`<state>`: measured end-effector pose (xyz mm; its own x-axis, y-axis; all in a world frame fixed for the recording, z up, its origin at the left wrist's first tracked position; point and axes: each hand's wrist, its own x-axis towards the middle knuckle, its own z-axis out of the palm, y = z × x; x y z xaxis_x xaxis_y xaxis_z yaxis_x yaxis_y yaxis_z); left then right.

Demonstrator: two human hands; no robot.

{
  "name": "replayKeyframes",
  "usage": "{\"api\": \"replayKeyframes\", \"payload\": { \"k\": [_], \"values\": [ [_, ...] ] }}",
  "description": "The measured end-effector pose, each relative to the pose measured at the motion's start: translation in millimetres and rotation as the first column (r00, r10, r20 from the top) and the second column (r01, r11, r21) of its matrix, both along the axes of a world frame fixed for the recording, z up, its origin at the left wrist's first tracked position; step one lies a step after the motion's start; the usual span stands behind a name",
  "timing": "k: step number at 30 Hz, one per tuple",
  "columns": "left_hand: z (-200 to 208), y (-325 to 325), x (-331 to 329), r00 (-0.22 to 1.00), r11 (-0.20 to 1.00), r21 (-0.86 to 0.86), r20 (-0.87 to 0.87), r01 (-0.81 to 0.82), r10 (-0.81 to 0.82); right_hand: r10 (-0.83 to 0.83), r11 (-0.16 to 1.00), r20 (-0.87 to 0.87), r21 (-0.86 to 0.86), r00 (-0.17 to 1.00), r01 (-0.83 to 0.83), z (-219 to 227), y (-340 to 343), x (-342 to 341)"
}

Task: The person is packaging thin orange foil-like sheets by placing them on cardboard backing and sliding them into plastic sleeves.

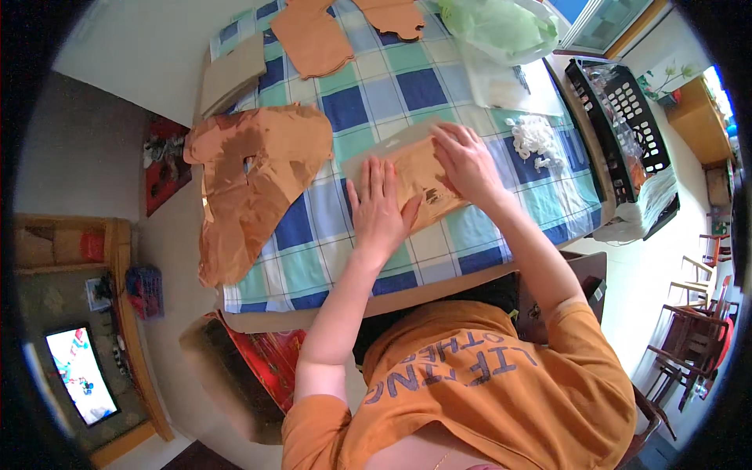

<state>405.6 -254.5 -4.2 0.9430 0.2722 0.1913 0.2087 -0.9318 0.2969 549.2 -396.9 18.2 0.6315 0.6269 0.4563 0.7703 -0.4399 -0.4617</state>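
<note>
A flat clear plastic packet (415, 174) with shiny copper-coloured folded foil inside lies on the checked cloth of the table in front of me. My left hand (379, 210) rests flat on its left side, fingers stretched out. On the packet's right part, my right hand (468, 163) presses with its fingers extended and slightly apart. To the left, a large crumpled copper foil balloon (270, 168), flat and without air, hangs partly over the table's edge. Two more flat copper foil pieces, one (313, 39) and another (394, 17), lie at the far side.
Beige flat sheets (233, 74) are stacked at the far left. A pale green plastic bag (501, 30) stands at the far right, near a tangle of white ribbon (536, 139). Beyond the right edge is a black basket (627, 117) holding plastic packets.
</note>
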Motion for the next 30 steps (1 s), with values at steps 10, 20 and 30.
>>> {"api": "replayKeyframes", "payload": {
  "k": [10,20,30],
  "values": [
    [-9,29,-5,0.953,0.957,-0.27,0.248,-0.104,0.174,0.154,0.93,0.012,-0.34,0.988,-0.141,-21,14,21],
    [-7,43,19,0.961,0.983,-0.147,0.237,-0.108,0.141,0.095,0.948,0.015,-0.307,0.995,-0.086,-20,6,18],
    [1,65,46,0.937,0.796,-0.58,0.149,-0.175,0.315,0.056,0.952,0.027,-0.301,0.998,-0.046,-20,7,16]
  ]
}}
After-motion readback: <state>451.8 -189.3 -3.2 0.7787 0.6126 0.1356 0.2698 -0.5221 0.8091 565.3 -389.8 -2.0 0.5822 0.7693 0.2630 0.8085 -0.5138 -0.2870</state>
